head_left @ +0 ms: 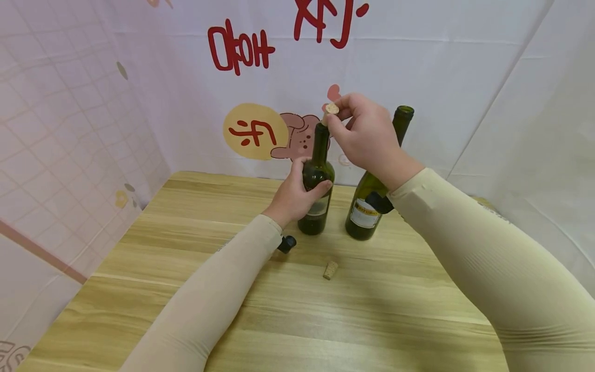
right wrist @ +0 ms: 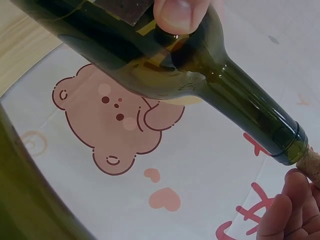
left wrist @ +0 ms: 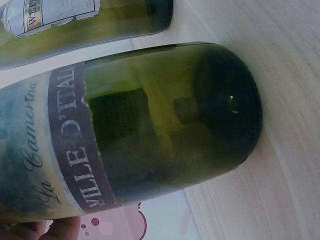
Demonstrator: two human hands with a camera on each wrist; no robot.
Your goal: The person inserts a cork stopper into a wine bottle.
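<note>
A dark green wine bottle (head_left: 319,150) stands upright on the table, and my left hand (head_left: 299,192) grips it around the shoulder. Its label reads "Ville d'Itali" in the left wrist view, where the bottle body (left wrist: 150,130) fills the middle. At the mouth, my right hand (head_left: 367,132) pinches a cork (head_left: 331,109) between thumb and fingers. The right wrist view shows the lower end of that cork (right wrist: 311,165) at the bottle's opening; how deep it sits is hard to tell. Fingertips (right wrist: 295,195) of the right hand lie beside it.
A second green bottle (head_left: 364,206), uncorked, stands to the right, partly behind my right forearm. Another cork (head_left: 330,270) lies on the wooden table (head_left: 372,320) in front of the bottles. A printed white cloth (head_left: 418,62) hangs behind the table.
</note>
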